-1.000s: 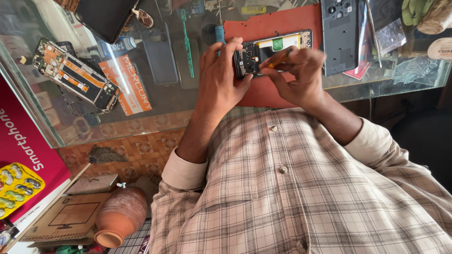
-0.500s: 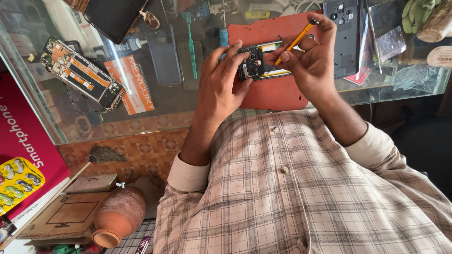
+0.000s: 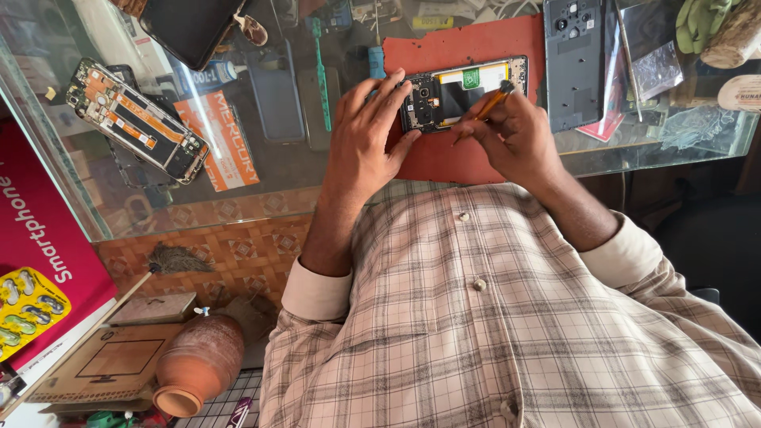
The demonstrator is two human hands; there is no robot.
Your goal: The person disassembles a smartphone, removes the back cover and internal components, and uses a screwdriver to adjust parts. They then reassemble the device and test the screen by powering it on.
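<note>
Opened phone [image 3: 464, 93] lies on the red mat [image 3: 476, 154] atop the glass counter [image 3: 261, 158]. Left hand [image 3: 366, 139] steadies its near end, fingers spread. Right hand [image 3: 515, 135], raised half a second earlier, has lowered, pinching the orange tool [image 3: 485, 109] tip-down inside: probing resumes.

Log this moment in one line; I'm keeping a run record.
left hand: steadies opened phone | right hand: holds orange tool, tip at phone | phone lies on red mat | glass counter
</note>
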